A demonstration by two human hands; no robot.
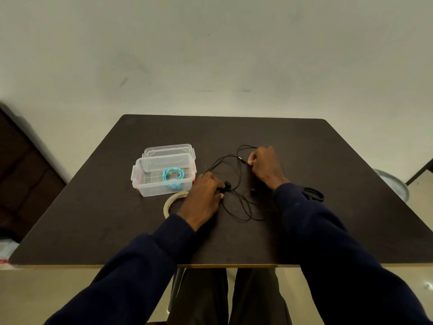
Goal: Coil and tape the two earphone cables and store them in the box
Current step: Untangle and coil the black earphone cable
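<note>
Between the hands the black cable [234,189] is lying loosely looped. The left hand [206,195] is gripping its earbuds [226,184], while the right hand [264,165] is pinching its plug [243,160] farther back.

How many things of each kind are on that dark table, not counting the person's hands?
Clear box: 1
Lid: 1
Earphone cables: 2 (turquoise cable coiled in the box, black cable loose)
Tape roll: 1
Scissors: 1
Total: 6
</note>
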